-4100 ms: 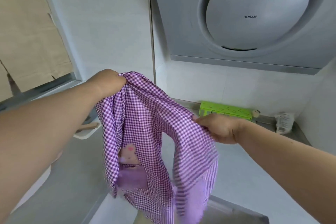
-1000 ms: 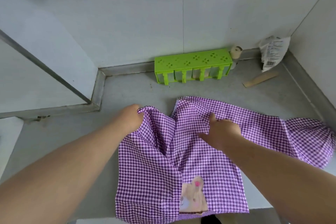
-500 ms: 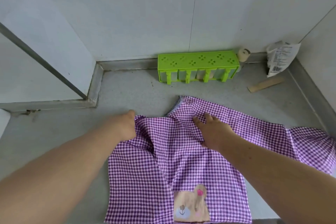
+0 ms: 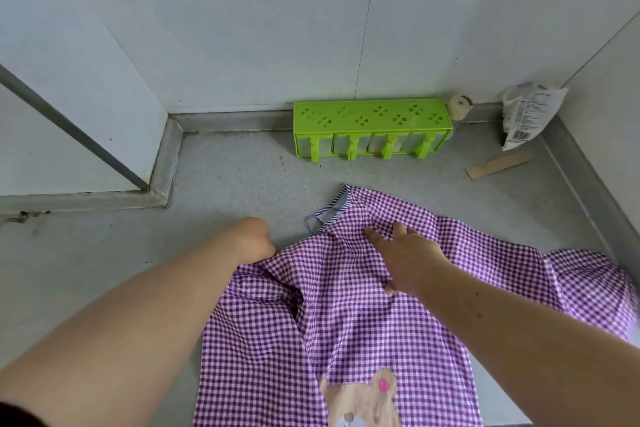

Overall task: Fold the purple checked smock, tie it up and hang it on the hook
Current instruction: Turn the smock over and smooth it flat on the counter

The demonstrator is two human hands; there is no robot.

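Observation:
The purple checked smock (image 4: 346, 315) lies spread on the grey counter (image 4: 242, 184), with a bear patch at its near hem and a striped collar edge at its far end. One sleeve stretches to the right. My left hand (image 4: 251, 239) is curled at the smock's left shoulder edge, gripping the cloth. My right hand (image 4: 403, 256) lies flat on the cloth near the collar, fingers spread and pressing down. No hook is in view.
A green spice rack (image 4: 372, 128) stands against the back wall, a small jar (image 4: 460, 107) beside it. A white packet (image 4: 528, 114) leans in the right corner, and a flat wooden stick (image 4: 498, 165) lies in front of it. A raised ledge (image 4: 162, 163) borders the counter on the left.
The smock went from held up in the air to lying on the counter. Over the last second my left hand pulled its left edge outward and my right hand flattened onto the cloth.

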